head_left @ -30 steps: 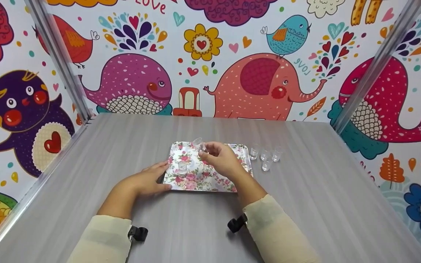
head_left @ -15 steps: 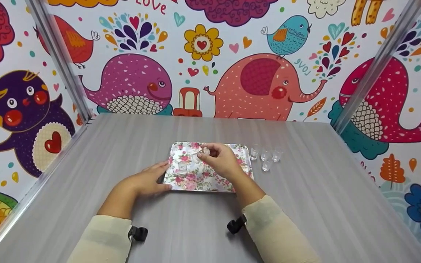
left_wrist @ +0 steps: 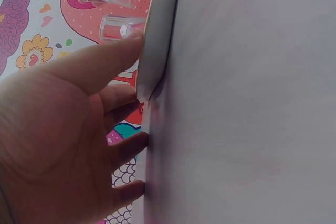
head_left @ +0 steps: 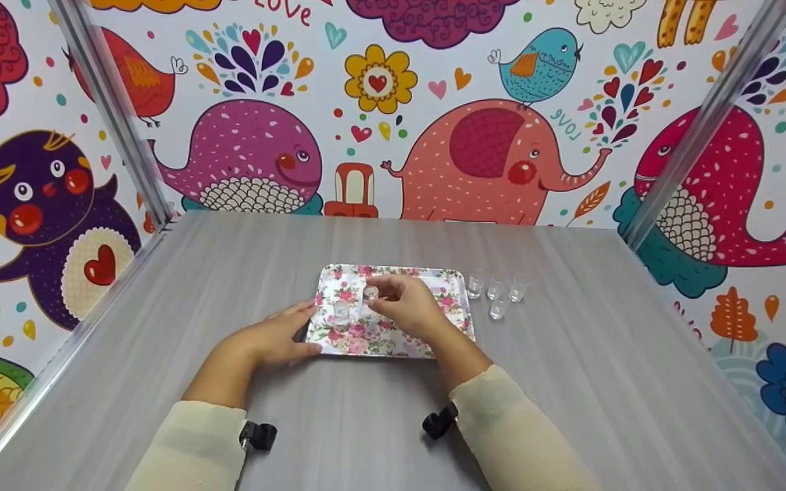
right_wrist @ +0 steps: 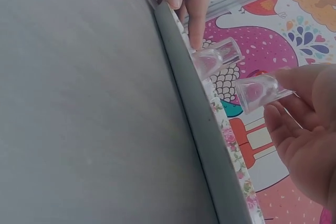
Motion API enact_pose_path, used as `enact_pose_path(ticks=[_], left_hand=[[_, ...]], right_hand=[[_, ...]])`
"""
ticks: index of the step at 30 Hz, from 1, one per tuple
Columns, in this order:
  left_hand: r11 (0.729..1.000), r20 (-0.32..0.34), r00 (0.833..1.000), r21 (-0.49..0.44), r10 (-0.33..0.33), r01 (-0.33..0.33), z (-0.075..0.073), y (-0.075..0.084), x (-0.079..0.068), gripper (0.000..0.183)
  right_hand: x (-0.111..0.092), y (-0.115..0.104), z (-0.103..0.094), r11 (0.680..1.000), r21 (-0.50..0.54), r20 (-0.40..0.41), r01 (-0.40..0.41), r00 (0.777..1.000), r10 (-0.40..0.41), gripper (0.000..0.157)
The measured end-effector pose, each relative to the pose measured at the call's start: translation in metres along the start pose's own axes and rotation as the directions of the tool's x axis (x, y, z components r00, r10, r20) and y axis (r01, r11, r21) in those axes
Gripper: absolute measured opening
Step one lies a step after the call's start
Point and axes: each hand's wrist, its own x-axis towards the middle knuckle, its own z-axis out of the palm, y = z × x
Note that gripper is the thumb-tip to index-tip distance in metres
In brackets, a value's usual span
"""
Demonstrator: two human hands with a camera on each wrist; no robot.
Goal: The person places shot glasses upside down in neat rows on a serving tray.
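Observation:
My right hand (head_left: 410, 305) pinches a small clear shot glass (head_left: 370, 293) over the flowered tray (head_left: 393, 344). In the right wrist view this shot glass (right_wrist: 257, 93) is upside down, its wide mouth toward the tray and its base between thumb and fingers. Another clear shot glass (head_left: 342, 312) stands on the tray's left half, left of the held one. My left hand (head_left: 273, 339) rests at the tray's left side, thumb at the near corner and fingers along the edge. In the left wrist view those fingers (left_wrist: 123, 148) are loosely spread, the thumb touching the rim.
Several more clear shot glasses (head_left: 497, 310) stand grouped on the grey table (head_left: 366, 423) just right of the tray. Walls with printed cartoon animals (head_left: 475, 164) and metal posts (head_left: 707, 123) enclose the table at the back and sides.
My right hand has turned the shot glass from a tilted position to base-up and lowered it slightly, closer to the glass on the tray. The left hand stays in place.

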Motion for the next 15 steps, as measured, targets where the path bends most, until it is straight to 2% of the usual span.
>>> enact_pose_path(ticks=[7,15], left_hand=[[1.000,-0.004,1.000,0.001,0.008,-0.008,0.000,0.000,0.000,0.089],[1.000,-0.005,1.000,-0.008,0.006,-0.007,0.000,0.000,0.000,0.089]], right_hand=[[0.000,0.009,0.009,0.999,-0.032,0.083,-0.009,0.996,0.012,0.030],[0.000,0.012,0.013,1.000,-0.024,0.101,-0.002,0.995,0.004,0.031]])
